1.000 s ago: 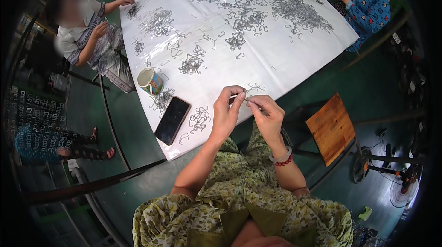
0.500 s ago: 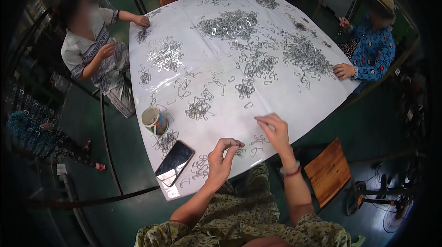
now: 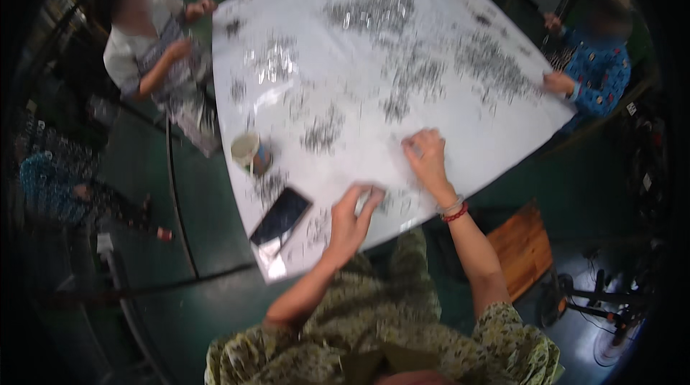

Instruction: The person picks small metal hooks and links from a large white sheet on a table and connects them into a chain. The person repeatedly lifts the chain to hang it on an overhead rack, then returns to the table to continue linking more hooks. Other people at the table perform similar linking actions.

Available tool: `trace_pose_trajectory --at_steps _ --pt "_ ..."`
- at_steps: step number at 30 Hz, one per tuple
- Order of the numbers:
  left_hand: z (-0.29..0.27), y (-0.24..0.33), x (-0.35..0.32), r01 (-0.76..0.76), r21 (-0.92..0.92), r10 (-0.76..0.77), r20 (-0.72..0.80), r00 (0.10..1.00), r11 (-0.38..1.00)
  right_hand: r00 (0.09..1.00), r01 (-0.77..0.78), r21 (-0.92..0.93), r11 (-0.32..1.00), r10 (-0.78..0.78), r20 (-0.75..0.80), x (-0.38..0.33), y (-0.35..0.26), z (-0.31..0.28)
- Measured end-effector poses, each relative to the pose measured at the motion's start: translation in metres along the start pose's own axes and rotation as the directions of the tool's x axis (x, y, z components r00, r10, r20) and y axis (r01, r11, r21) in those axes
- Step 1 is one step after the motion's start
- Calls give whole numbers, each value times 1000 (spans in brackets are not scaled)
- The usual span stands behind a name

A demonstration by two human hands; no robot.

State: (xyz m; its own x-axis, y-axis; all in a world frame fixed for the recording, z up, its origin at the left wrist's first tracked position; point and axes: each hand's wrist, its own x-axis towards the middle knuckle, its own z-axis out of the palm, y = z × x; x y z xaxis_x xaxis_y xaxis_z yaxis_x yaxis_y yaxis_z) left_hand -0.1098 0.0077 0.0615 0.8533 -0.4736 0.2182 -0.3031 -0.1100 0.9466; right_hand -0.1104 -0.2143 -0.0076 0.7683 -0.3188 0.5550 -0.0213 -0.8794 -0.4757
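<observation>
Small bent wire hooks point(image 3: 323, 130) lie in loose piles on a white-covered table point(image 3: 345, 159). My left hand point(image 3: 348, 221) hovers low at the near edge, thumb and forefinger brought together; what sits between them is too blurred to make out. Just past its fingertips lie a few hooks point(image 3: 404, 204). Farther forward and to the right, my right hand point(image 3: 429, 162) is over the table with its thumb and fingertips pinched, the contents smeared by motion. A small hook pile point(image 3: 395, 108) is beyond it.
A dark phone point(image 3: 282, 217) and a paper cup point(image 3: 250, 154) stand along the left side. A large hook heap point(image 3: 370, 11) is at the far middle, another point(image 3: 489, 62) at the right. Co-workers sit left and right point(image 3: 600, 72). A wooden board point(image 3: 521, 252) is at lower right.
The whole view has shifted and blurred, so the table appears higher. My right hand has moved slightly forward. The left co-worker's hand has drawn back from a pile. My left hand stays near its place.
</observation>
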Motion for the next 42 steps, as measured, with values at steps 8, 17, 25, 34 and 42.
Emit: trace_pose_trajectory --at_steps 8,17,25,34,42 --pt "20 3 -11 -30 -10 31 99 995 999 947 -139 382 914 235 -218 -71 -113 -65" --pt "20 -9 4 -198 61 189 130 973 978 857 -214 654 726 461 -231 -74 -112 -71" --pt "26 -125 195 -63 841 43 47 998 537 838 -263 708 655 520 -169 -72 -97 -83" --pt "37 -133 177 -247 702 149 199 969 668 824 -276 655 704 524 -216 -76 -88 -91" --pt "15 41 47 140 -383 61 467 882 913 793 -278 736 617 579 -186 -76 -105 -85"
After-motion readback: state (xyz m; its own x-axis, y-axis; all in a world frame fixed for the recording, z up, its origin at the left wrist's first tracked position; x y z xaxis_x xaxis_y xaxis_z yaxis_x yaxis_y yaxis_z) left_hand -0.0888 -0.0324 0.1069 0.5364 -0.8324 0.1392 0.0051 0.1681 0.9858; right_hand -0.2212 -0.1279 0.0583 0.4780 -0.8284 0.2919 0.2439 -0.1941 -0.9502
